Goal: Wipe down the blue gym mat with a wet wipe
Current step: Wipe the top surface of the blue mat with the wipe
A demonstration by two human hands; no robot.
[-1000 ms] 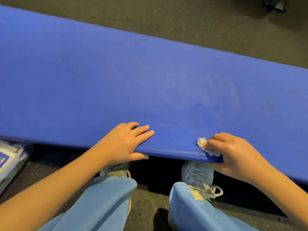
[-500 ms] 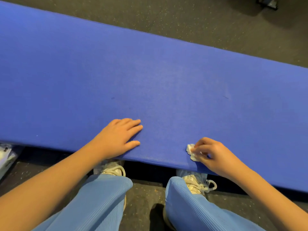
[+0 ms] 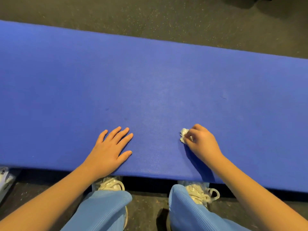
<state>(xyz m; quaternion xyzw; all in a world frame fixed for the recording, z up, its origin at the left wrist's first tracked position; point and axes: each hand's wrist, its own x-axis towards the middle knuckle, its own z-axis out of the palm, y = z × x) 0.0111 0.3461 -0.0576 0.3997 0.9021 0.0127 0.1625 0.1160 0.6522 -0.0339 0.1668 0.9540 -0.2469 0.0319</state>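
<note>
Head view, looking down: the blue gym mat (image 3: 150,77) ran across the frame beneath both hands, its near edge just behind the wrists and its far edge well beyond the fingertips. The left hand (image 3: 109,151) lay flat on the mat, palm down, with fingers straight and slightly spread and the thumb angled toward the right hand. The right hand (image 3: 202,145), well apart from the left, had its fingers curled round a crumpled white wet wipe (image 3: 183,135). The wipe protruded from the side of that hand facing the left hand and touched the mat surface. A small dark mark (image 3: 106,109) showed on the mat ahead of the left hand's fingertips. Behind the wrists, two pale laced sneakers (image 3: 110,184) stood partly under the mat's near edge, each below a light-blue ribbed trouser leg (image 3: 103,212). A dark speckled floor (image 3: 166,17) lay beyond the mat's far edge and again between the forearms. A white object (image 3: 5,179), cut off by the frame, rested on the floor outside the left forearm; its identity could not be told.
</note>
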